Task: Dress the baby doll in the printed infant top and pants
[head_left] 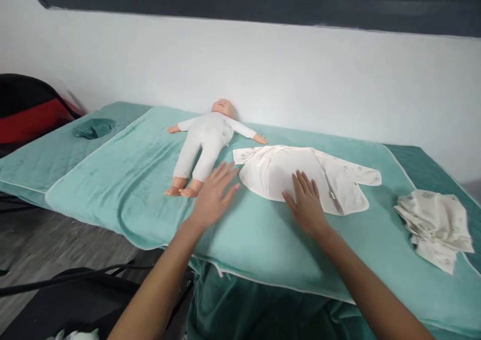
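A white baby top (289,167) with long patterned sleeves lies spread open on the green bed cover (150,159). My right hand (306,202) is at its lower edge, fingers stretched out over the cloth; whether it presses on the fabric I cannot tell. Just left of the top is my left hand (216,194), fingers spread and holding nothing, close to the feet of a baby doll (206,134). The doll lies on its back in white clothing, arms out to the sides, head toward the wall.
A crumpled pile of patterned white cloth (436,224) sits at the right end of the bed. To the left, the bed has a round face hole (93,128). A white wall (263,74) runs behind, and a black and red chair (33,109) stands at far left.
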A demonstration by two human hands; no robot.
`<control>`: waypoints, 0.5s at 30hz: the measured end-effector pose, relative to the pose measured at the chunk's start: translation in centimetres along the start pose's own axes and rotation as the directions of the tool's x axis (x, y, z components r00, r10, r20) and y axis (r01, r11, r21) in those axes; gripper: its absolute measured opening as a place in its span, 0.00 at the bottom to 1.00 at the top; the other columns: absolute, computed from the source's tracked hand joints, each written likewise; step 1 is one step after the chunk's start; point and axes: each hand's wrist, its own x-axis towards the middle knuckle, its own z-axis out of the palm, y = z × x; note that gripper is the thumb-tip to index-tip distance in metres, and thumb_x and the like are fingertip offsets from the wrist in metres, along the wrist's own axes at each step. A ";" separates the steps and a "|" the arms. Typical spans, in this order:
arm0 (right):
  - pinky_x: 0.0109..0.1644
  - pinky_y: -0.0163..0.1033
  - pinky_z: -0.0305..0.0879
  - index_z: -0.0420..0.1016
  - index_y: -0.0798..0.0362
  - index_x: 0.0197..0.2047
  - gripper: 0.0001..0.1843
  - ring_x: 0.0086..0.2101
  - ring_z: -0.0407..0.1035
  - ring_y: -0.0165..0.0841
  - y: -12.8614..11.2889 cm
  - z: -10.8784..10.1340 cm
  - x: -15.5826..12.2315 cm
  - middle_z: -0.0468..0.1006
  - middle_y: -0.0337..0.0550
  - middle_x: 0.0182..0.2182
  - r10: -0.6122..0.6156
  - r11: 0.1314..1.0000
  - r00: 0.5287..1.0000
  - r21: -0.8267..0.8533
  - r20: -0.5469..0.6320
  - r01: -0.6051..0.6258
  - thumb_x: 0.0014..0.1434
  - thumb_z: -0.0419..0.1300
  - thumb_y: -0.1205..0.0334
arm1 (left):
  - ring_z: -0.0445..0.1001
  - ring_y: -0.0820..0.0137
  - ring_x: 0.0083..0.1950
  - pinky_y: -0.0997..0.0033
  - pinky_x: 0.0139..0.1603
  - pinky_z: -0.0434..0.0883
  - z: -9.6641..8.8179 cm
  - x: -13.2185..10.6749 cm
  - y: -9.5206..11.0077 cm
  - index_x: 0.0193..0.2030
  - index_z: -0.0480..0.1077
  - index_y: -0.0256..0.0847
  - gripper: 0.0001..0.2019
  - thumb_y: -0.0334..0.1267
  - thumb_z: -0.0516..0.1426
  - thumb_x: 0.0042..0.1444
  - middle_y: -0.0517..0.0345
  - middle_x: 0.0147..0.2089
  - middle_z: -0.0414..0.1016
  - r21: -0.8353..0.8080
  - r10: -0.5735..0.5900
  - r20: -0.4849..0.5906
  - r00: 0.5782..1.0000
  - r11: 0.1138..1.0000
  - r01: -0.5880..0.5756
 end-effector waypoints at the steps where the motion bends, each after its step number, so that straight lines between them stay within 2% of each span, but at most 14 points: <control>1: 0.74 0.59 0.43 0.52 0.58 0.73 0.34 0.72 0.44 0.45 -1.1 0.4 3.1 0.54 0.57 0.72 -0.023 0.997 1.000 0.077 0.019 0.021 0.72 0.42 0.47 | 0.56 0.63 0.76 0.53 0.75 0.57 -1.4 1.2 -1.8 0.66 0.66 0.46 0.22 0.47 0.49 0.69 0.54 0.72 0.63 -0.016 -0.051 -0.094 0.994 0.999 0.049; 3: 0.74 0.58 0.46 0.54 0.57 0.72 0.33 0.71 0.47 0.45 -3.2 1.8 10.0 0.57 0.57 0.71 -0.061 0.974 0.997 0.222 0.037 0.051 0.71 0.45 0.48 | 0.61 0.62 0.73 0.53 0.75 0.58 -3.6 3.5 -6.0 0.63 0.69 0.45 0.21 0.45 0.51 0.67 0.51 0.69 0.67 -0.024 -0.167 -0.244 0.955 0.986 0.166; 5: 0.72 0.54 0.52 0.55 0.58 0.71 0.32 0.69 0.54 0.44 -5.3 3.9 17.2 0.61 0.58 0.69 -0.050 0.932 0.997 0.363 0.059 0.025 0.69 0.47 0.49 | 0.64 0.58 0.71 0.51 0.73 0.59 -4.9 5.4 -10.3 0.63 0.68 0.42 0.23 0.45 0.54 0.63 0.48 0.69 0.67 -0.067 -0.364 -0.257 0.895 0.931 0.359; 7: 0.72 0.54 0.52 0.53 0.63 0.71 0.35 0.68 0.55 0.47 -7.2 6.2 24.0 0.60 0.63 0.68 0.053 0.898 0.997 0.433 0.059 -0.074 0.68 0.49 0.50 | 0.67 0.54 0.68 0.49 0.70 0.64 -5.4 6.9 -14.0 0.64 0.67 0.40 0.26 0.46 0.55 0.61 0.45 0.68 0.68 -0.152 -0.569 -0.156 0.807 0.822 0.549; 9: 0.70 0.53 0.55 0.47 0.67 0.72 0.40 0.66 0.58 0.49 -8.5 8.4 29.9 0.61 0.66 0.67 0.123 0.850 0.986 0.501 0.110 -0.162 0.67 0.51 0.49 | 0.71 0.52 0.64 0.47 0.66 0.67 -5.3 8.1 -16.6 0.64 0.67 0.41 0.27 0.51 0.56 0.61 0.46 0.65 0.72 -0.240 -0.669 -0.033 0.743 0.727 0.644; 12: 0.65 0.57 0.62 0.39 0.66 0.74 0.51 0.61 0.65 0.53 -9.7 10.6 36.3 0.67 0.68 0.63 0.166 0.748 0.943 0.587 0.288 -0.311 0.64 0.54 0.37 | 0.77 0.51 0.56 0.46 0.59 0.73 -5.0 9.6 -18.5 0.61 0.70 0.43 0.30 0.60 0.56 0.59 0.47 0.57 0.78 -0.421 -0.686 0.140 0.714 0.612 0.670; 15: 0.63 0.59 0.64 0.44 0.67 0.73 0.59 0.61 0.65 0.56 -10.4 11.2 39.8 0.64 0.71 0.64 0.155 0.713 0.905 0.589 0.396 -0.380 0.57 0.58 0.30 | 0.81 0.50 0.47 0.46 0.51 0.77 -4.6 11.1 -19.2 0.57 0.74 0.37 0.33 0.64 0.56 0.59 0.42 0.47 0.82 -0.585 -0.650 0.323 0.688 0.435 0.685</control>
